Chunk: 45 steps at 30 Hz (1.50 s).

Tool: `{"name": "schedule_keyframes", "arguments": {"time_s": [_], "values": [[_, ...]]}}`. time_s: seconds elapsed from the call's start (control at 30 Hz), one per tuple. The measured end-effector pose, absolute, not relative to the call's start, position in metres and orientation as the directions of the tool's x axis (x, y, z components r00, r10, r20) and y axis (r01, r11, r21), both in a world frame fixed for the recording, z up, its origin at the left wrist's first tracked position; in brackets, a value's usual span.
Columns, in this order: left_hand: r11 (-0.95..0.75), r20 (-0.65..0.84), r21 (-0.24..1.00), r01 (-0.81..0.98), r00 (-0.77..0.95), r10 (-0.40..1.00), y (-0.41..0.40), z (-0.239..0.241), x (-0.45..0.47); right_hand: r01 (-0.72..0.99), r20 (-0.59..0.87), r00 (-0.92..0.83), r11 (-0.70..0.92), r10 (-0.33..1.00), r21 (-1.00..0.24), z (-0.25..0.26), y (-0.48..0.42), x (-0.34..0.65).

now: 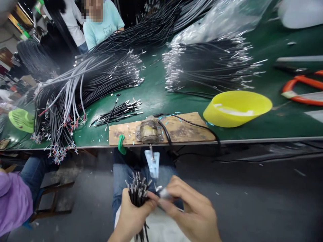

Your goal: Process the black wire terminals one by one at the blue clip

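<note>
Below the table edge, my left hand [136, 210] is wrapped round an upright bundle of black cables [137, 188] with bare silvery wire ends on top. Close beside it on the right, my right hand [189, 208] is closed in a pinch. A shiny wire end [158, 188] shows at its fingertips, apparently that of a single cable; motion blurs this spot, and a greyish-white covering seems to sit on a finger. Just above the hands, a light blue clip [152, 163] hangs on the shaft of a small, worn motor [149, 131].
The motor sits on a wooden board [186, 134] with a green clamp [122, 144]. On the green table [153, 97] lie short black cables [118, 112], larger cable bundles [207, 65], a yellow container [237, 109] and orange-handled pliers [300, 85]. Other people sit at left and behind.
</note>
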<state>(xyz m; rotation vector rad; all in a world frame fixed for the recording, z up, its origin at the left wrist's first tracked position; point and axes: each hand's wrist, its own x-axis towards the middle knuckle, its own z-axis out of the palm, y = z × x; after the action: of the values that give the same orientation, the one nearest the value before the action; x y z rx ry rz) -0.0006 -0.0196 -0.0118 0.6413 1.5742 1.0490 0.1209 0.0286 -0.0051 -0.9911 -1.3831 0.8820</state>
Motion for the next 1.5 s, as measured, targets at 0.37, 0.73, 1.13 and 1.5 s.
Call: {"name": "schedule_keyframes", "arguments": {"time_s": [0.37,0.73,1.13,1.5], "values": [[0.525,-0.529,0.843,-0.119,-0.358,0.769,-0.027,-0.027,-0.011,0.139,0.306,-0.214,0.339,0.928,-0.931,-0.006,0.029,0.113],[0.480,-0.529,0.848,-0.227,-0.293,0.796,-0.025,-0.020,-0.003,-0.136,0.185,-0.152,0.165,0.971,-0.977,-0.017,0.030,0.114],[0.449,-0.548,0.783,-0.431,-0.134,0.826,-0.021,-0.022,0.002,-0.234,0.211,-0.017,0.201,0.977,-0.951,-0.017,0.022,0.100],[0.481,-0.551,0.765,-0.427,-0.048,0.833,-0.016,-0.017,-0.009,-0.492,-0.135,-0.248,-0.245,0.959,-0.835,-0.025,0.026,0.105]]}}
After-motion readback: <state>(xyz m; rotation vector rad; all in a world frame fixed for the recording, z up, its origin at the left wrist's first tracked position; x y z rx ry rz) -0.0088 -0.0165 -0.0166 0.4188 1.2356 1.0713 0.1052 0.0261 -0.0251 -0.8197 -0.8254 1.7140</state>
